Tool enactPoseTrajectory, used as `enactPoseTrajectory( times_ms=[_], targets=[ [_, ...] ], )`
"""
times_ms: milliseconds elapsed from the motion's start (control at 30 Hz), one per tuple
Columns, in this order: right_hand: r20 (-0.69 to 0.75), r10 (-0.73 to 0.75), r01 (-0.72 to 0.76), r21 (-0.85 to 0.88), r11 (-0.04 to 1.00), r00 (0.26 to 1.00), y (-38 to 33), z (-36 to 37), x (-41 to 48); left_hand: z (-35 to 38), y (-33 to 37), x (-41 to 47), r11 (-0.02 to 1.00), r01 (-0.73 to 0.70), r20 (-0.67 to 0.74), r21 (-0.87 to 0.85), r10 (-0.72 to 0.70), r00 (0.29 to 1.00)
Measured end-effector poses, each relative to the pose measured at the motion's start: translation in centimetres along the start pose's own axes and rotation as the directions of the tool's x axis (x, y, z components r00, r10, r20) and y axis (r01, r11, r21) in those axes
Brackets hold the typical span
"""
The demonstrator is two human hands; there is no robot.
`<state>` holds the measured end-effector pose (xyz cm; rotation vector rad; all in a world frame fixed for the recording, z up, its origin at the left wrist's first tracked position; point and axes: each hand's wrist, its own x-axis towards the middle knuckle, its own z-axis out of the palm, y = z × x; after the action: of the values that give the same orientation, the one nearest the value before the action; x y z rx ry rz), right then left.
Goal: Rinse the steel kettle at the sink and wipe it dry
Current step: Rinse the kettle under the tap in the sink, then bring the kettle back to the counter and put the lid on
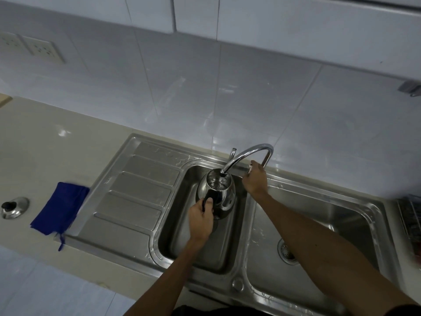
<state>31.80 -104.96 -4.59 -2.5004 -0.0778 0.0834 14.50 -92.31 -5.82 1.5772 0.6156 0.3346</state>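
**A:** Starting from the tap (262, 145), what is the biggest thing?

**B:** The beige worktop (45, 151). It runs far left of the tap and along the tiled wall behind it. The steel sink (247, 247) is let into it, with the tap at its back rim, over the divider between the two bowls.

**A:** How are the bowls laid out?

**B:** The right bowl (341, 210) opens to the right of the tap, and the right forearm crosses above it. The left bowl (182, 242) lies below and left of the tap. Further left is the ribbed drainboard (136, 197).

**A:** Where is the kettle?

**B:** The kettle (224, 192) stands upright with its lid off in the left bowl. Its open mouth is directly under the spout and there is water inside. It sits towards the bowl's back wall, and bare steel floor shows in front of it.

**A:** And the cloth?

**B:** The blue cloth (59, 208) lies well left of the tap. It touches the drainboard's left edge, and a strand trails to the worktop's front edge.

**A:** What are the hands doing?

**B:** The left hand (200, 221) has its fingers wrapped round the kettle's black handle. The right hand (254, 179) is at the tap's foot, fingers curled on a small pale tap handle (250, 167).

**A:** What is the smallest thing?

**B:** The kettle lid (14, 207), which lies beyond the cloth and apart from it.
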Motion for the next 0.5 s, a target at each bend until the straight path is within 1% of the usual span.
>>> enactPoseTrajectory(
  times_ms=[67,100,133,167,233,333,400,433,500],
  targets=[
    [-0.098,-0.091,0.085,-0.057,0.995,0.991,0.5,0.3,-0.6,-0.3,-0.5,-0.4,1.000,0.013,-0.026,-0.009,-0.013,1.000],
    [-0.120,-0.126,0.117,-0.080,0.990,0.985,0.8,0.7,-0.9,-0.6,-0.8,-0.7,1.000,0.018,-0.037,-0.017,-0.018,0.999],
    [-0.092,-0.141,0.133,-0.082,0.988,0.986,0.9,0.9,-1.5,-0.9,-1.0,-1.0,1.000,0.023,-0.046,-0.020,-0.024,0.999],
    [-0.036,-0.137,0.135,-0.052,0.989,0.990,0.9,1.3,-2.0,-1.3,-1.1,-1.3,0.999,0.031,-0.051,-0.024,-0.033,0.998],
    [0.154,-0.086,0.081,0.040,0.996,0.984,0.3,1.9,-3.4,-2.2,-1.3,-1.9,0.999,0.039,-0.067,-0.021,-0.041,0.997],
    [0.394,0.001,-0.054,0.122,0.991,0.919,-0.7,3.4,-5.1,-4.3,-1.3,-3.2,0.999,0.048,-0.086,-0.003,-0.048,0.995],
    [0.488,0.057,-0.173,0.195,0.965,0.871,-1.0,5.5,-5.7,-5.9,-1.2,-4.1,0.998,0.059,-0.103,0.008,-0.058,0.993],
    [0.526,0.071,-0.238,0.258,0.936,0.848,-1.9,6.2,-6.3,-6.8,-1.2,-4.5,0.998,0.061,-0.119,0.008,-0.060,0.991],
    [0.583,0.046,-0.325,0.384,0.865,0.811,-5.0,6.0,-8.1,-8.8,-0.6,-5.2,0.998,0.066,-0.162,0.001,-0.065,0.985]
  ],
)
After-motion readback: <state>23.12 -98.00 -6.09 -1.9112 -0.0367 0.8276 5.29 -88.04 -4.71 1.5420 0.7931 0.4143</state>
